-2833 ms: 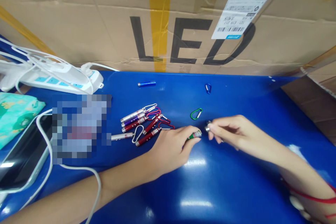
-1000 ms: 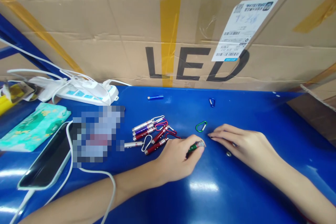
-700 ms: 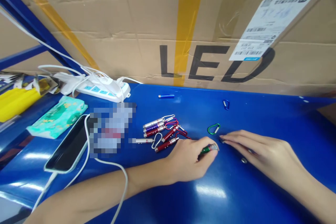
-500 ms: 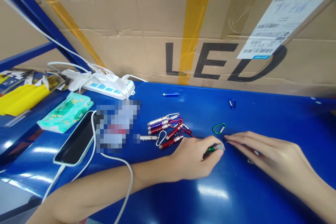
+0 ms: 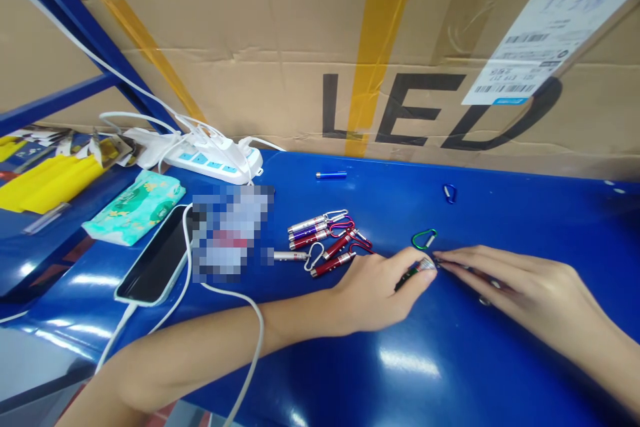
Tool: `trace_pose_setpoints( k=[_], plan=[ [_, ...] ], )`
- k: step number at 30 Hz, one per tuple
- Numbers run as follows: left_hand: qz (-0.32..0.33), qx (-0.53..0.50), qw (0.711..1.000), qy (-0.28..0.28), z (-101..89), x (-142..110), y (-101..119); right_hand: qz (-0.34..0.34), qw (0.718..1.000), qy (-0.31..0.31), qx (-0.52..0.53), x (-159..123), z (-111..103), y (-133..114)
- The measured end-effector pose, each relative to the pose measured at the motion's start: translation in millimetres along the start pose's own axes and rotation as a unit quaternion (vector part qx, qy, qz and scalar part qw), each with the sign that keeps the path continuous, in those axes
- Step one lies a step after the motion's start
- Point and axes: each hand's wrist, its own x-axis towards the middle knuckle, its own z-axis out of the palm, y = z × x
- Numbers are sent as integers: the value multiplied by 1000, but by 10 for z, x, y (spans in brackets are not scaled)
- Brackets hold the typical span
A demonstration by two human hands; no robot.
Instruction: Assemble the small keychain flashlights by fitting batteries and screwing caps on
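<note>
My left hand (image 5: 380, 290) rests on the blue table (image 5: 350, 360) and grips a small green keychain torch (image 5: 417, 268), whose silver tip sticks out to the right. My right hand (image 5: 520, 283) lies low on the table with its fingers stretched toward that tip; the fingertips almost touch it, and whether they hold a small part I cannot tell. A tiny silver cap (image 5: 483, 301) lies beside the right palm. A green carabiner (image 5: 424, 239) lies just beyond both hands. To the left, several red, purple and silver torches (image 5: 325, 243) lie in a cluster.
A big cardboard box marked LED (image 5: 350, 47) walls off the back. A blue torch (image 5: 331, 175) and blue carabiner (image 5: 449, 193) lie near it. On the left are a phone (image 5: 155, 267) with a white cable, a tissue pack (image 5: 135, 207) and a power strip (image 5: 210, 157).
The view has swung left and up. My right hand set the small silver cap down and stretched its fingers toward the torch tip. My left hand keeps hold of the green torch.
</note>
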Motion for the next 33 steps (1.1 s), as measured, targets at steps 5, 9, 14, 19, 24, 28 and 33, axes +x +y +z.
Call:
trace_pose_setpoints(
  k=[5, 9, 14, 19, 24, 28, 33],
  plan=[
    [-11, -59, 998, -9, -10, 12, -30, -63, 997, 30, -35, 63, -27, -29],
    [-19, -70, 997, -6, -8, 21, -50, -69, 996, 32, -57, 79, -38, -35],
    [-27, -69, 997, -9, -7, 26, -46, -65, 995, 3, -76, 42, -40, 6],
    [-32, -60, 998, -15, -15, 27, -25, -4, 995, -15, -97, 26, -24, 46],
    [-30, -30, 999, -8, -8, 22, -33, 18, 995, 19, -91, 53, 21, 7],
    [3, -6, 1000, 11, 4, 16, -42, 28, 996, 9, -84, 58, 60, -37],
    [-23, -51, 998, 17, 20, 12, -58, 4, 998, -31, -51, 46, 115, -65]
  ],
)
